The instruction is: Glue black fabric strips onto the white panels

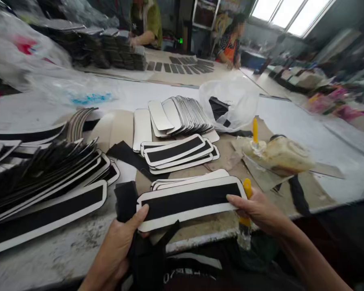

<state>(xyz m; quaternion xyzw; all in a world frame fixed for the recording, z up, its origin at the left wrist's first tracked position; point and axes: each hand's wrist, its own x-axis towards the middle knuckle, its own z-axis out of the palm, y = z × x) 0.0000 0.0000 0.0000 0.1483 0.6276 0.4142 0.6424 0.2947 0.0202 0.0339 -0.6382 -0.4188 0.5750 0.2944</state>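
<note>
Between my two hands is a long, curved white panel with a black strip (188,200) down its middle. My left hand (118,238) pinches its left end, thumb on top. At the right end my right hand (257,208) grips the panel with its thumb on the black strip. A yellow-handled brush (245,221) is also tucked in my right hand, its tip pointing down over the table edge. Just behind lie more white panels (221,173), partly covered by the held one. A black fabric piece (125,200) lies by my left hand.
Stacked black-and-white panels (48,178) fill the left side. Further back are a panel pile (178,151), fanned white pieces (188,115) and a plastic bag (242,97). A glue-stained container (282,155) with another yellow handle (255,130) sits right. Two people work beyond.
</note>
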